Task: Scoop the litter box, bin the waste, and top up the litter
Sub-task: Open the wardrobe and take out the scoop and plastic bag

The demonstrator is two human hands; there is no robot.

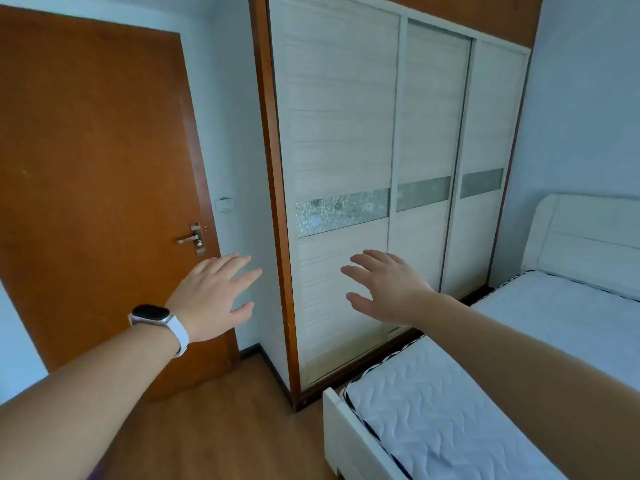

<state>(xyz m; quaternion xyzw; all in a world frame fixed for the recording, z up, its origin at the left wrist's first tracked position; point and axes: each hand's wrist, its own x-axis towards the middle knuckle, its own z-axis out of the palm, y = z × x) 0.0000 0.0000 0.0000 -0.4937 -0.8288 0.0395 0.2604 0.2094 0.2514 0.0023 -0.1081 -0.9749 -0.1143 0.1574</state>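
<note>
No litter box, scoop, bin or litter bag shows in the head view. My left hand (214,294) is stretched out in front of me with fingers spread and straight, holding nothing; a watch with a white strap sits on its wrist. My right hand (386,287) is held out the same way, fingers spread, empty, in the air in front of the wardrobe's left sliding door.
A closed brown wooden door (97,188) with a metal handle (192,239) stands at the left. A white sliding-door wardrobe (346,133) fills the middle. A white bed (450,410) with a bare quilted mattress lies at the lower right. Wooden floor (221,420) runs between door and bed.
</note>
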